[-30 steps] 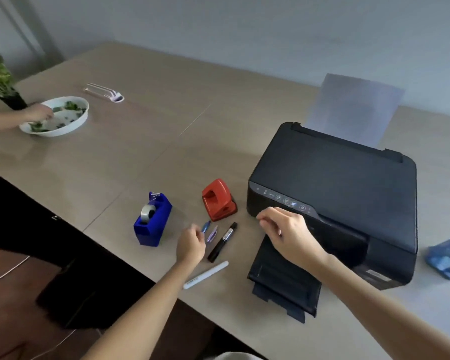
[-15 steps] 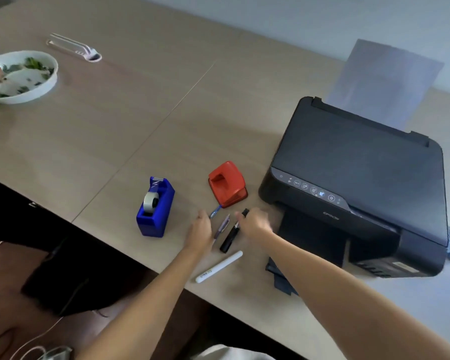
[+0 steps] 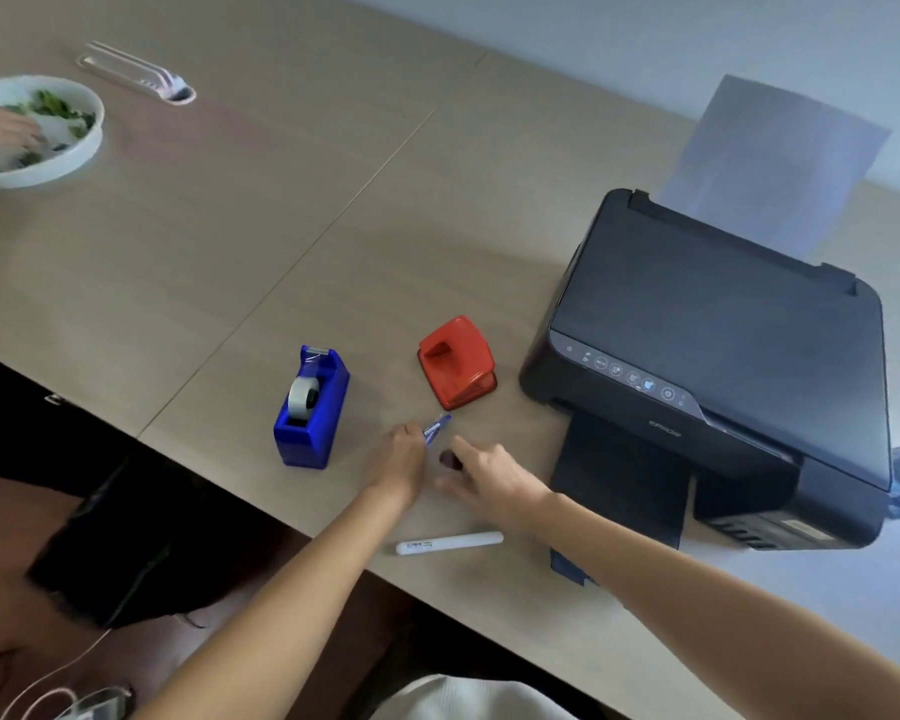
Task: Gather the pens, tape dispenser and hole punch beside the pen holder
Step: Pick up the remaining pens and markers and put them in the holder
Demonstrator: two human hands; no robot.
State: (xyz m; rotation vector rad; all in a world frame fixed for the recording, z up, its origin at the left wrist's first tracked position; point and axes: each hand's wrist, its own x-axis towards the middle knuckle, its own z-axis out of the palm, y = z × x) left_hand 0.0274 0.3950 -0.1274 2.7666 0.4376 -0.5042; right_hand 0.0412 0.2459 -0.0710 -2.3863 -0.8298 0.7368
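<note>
Both hands work at the cluster of pens near the front edge of the counter point(image 3: 333, 210). The left hand point(image 3: 398, 459) is closed around a blue pen point(image 3: 436, 426), whose tip sticks out past the fingers toward the red hole punch point(image 3: 457, 362). The right hand point(image 3: 489, 478) lies over a dark marker point(image 3: 449, 459), of which only one end shows; its fingers curl down onto it, but whether they have it pinched cannot be told. A white pen point(image 3: 449, 543) lies loose between the two forearms, close to the counter's edge. The blue tape dispenser point(image 3: 311, 407) stands upright just left of the left hand, and the hole punch sits between it and the black printer point(image 3: 723, 356). No pen holder can be made out in view, so the gathering spot has to be found before anything is carried. To do this step well, each hand should probably close fully on its pen before lifting, with the barrel lying along the fingers so it does not swing. The white pen looks easiest to knock off the edge, so the forearms should rise clear of it, and it could be taken next.
</note>
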